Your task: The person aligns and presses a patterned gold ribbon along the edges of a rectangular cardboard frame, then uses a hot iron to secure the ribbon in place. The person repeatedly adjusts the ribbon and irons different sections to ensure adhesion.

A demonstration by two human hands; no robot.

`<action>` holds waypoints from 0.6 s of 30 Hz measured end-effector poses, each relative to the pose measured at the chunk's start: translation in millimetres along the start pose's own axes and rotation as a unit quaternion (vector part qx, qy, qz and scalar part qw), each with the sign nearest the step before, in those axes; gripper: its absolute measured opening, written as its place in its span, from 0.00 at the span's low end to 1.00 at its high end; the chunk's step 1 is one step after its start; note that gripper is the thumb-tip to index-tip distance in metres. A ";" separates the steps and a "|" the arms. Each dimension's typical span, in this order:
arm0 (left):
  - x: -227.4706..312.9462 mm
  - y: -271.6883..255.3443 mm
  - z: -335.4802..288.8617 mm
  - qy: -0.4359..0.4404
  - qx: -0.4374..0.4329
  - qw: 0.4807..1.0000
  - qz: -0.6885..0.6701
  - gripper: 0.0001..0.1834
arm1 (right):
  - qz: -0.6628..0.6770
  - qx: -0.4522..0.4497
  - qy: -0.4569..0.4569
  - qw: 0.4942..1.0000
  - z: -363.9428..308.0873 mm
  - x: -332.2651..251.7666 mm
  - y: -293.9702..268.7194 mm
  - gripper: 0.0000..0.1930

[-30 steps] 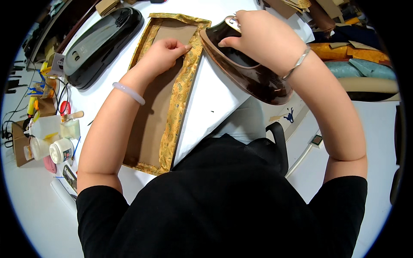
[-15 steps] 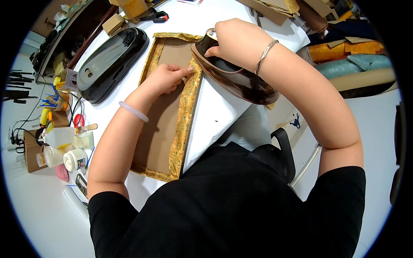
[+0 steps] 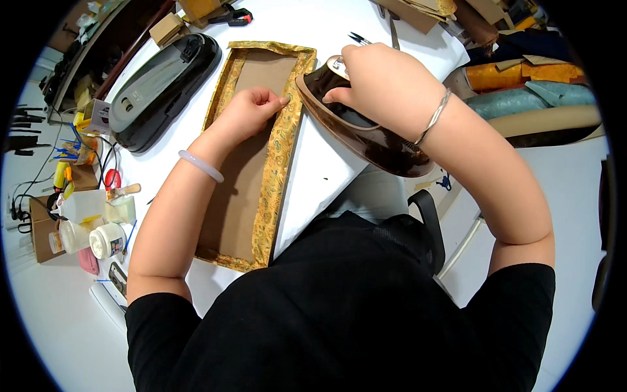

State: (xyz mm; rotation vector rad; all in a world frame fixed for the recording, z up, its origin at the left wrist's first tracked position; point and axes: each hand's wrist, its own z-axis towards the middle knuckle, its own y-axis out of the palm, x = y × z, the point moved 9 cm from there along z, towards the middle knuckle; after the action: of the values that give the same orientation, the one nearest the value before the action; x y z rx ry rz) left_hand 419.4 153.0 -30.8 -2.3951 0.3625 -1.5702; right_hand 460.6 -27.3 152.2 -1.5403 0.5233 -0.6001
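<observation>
Pressing thumb and fingertips together, the left hand [image 3: 247, 112] sits at upper centre-left, against the gold cloth [image 3: 273, 176] on the panel's right border; whether any cloth is caught between the fingertips cannot be told. The right hand [image 3: 385, 78], upper centre-right, is wrapped round the handle of a dark brown iron [image 3: 385, 151], thumb on the near side. The iron's tip points left and overlaps the panel's border; contact there cannot be told. A pale bangle [image 3: 201, 166] circles the left wrist, a twisted silver one [image 3: 434, 120] the right.

Beneath the left hand, the panel [image 3: 228, 219] runs from upper centre down to the lower centre-left, brown inside with gold patterned edges, on a white table [image 3: 313, 189]. A glossy black case [image 3: 160, 95] lies at upper left, near a black clamp [image 3: 233, 17] with red tips. At left stand a white jar [image 3: 108, 240] and, above it, a wooden handle [image 3: 127, 190]. Teal [image 3: 509, 104] and orange [image 3: 490, 80] rolls fill the upper right.
</observation>
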 end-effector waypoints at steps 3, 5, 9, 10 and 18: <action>-1.9 -1.3 -1.1 -0.008 0.012 1.000 0.004 0.18 | 0.035 0.007 -0.011 0.999 14.6 -7.7 3.1 0.24; -6.8 -3.3 -3.7 -0.021 0.024 0.999 -0.044 0.18 | 0.044 -0.007 -0.015 0.999 31.4 -16.4 2.8 0.27; -8.7 -4.7 -25.5 -0.075 0.042 0.979 -0.185 0.22 | 0.023 -0.034 -0.016 0.999 42.7 -21.9 -1.1 0.25; -11.1 -4.9 -31.1 -0.088 0.027 0.980 -0.179 0.22 | 0.024 -0.034 -0.019 0.999 42.6 -22.1 -2.0 0.25; -6.8 6.2 -43.5 -0.113 -0.016 0.990 -0.079 0.17 | 0.037 -0.017 -0.020 0.999 42.2 -19.1 -1.4 0.26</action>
State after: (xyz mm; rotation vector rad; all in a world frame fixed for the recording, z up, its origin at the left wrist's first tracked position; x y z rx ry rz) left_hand 376.4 146.3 -22.0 -2.6484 0.1566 -1.3417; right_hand 473.8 17.2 151.4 -1.5553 0.5599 -0.5055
